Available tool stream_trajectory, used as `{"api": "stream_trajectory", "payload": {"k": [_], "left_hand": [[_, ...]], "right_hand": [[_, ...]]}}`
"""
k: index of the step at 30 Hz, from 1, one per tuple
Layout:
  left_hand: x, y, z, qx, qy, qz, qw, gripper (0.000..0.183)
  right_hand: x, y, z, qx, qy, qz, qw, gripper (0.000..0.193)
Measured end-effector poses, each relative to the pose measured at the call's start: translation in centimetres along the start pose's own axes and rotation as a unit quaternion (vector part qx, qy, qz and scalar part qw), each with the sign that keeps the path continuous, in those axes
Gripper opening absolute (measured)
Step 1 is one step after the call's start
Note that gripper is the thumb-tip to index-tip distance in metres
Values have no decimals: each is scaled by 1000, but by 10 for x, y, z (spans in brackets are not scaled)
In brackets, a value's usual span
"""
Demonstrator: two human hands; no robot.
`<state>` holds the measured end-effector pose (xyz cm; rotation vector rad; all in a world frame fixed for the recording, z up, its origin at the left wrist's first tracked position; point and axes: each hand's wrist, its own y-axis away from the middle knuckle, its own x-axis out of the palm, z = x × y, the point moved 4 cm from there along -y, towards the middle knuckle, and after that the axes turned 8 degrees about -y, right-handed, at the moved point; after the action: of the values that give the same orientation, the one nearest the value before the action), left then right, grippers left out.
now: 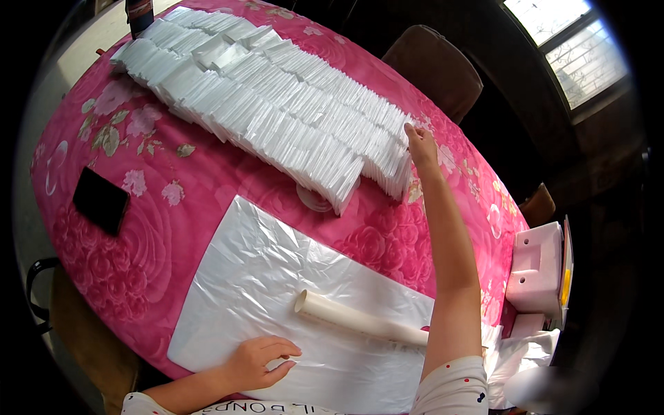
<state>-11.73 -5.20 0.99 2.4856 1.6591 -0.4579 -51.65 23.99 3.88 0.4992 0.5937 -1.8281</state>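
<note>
A long fanned stack of folded white plastic bags (277, 97) lies across the far half of a table with a pink flowered cloth (173, 200). My right hand (420, 142) reaches out and its fingertips touch the near right end of that stack. My left hand (263, 360) rests, fingers curled, on a flat white plastic sheet (277, 290) spread at the near edge. A cream-coloured tube (360, 319) lies on that sheet, its far end hidden behind my right forearm.
A black phone (101, 200) lies at the table's left side. Brown chairs (436, 69) stand at the far right. A pink foam box (536, 266) and crumpled white plastic (519, 353) sit at the right edge. A dark bottle (138, 14) stands at the far end.
</note>
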Motion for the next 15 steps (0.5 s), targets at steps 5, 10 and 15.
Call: {"api": "stream_trajectory", "payload": {"k": [5,10,15], "left_hand": [[0,2,1,3,-4,-11,1000,20],[1,1,1,17,-13,-5,1000,20],[1,2,1,19,-19,-9,1000,20]], "right_hand": [[6,7,-9,75,-219,14,973,51],[4,-2,-46,44,-131,15,990,50],[4,7,-24,12,-164,-6,986,51]]}}
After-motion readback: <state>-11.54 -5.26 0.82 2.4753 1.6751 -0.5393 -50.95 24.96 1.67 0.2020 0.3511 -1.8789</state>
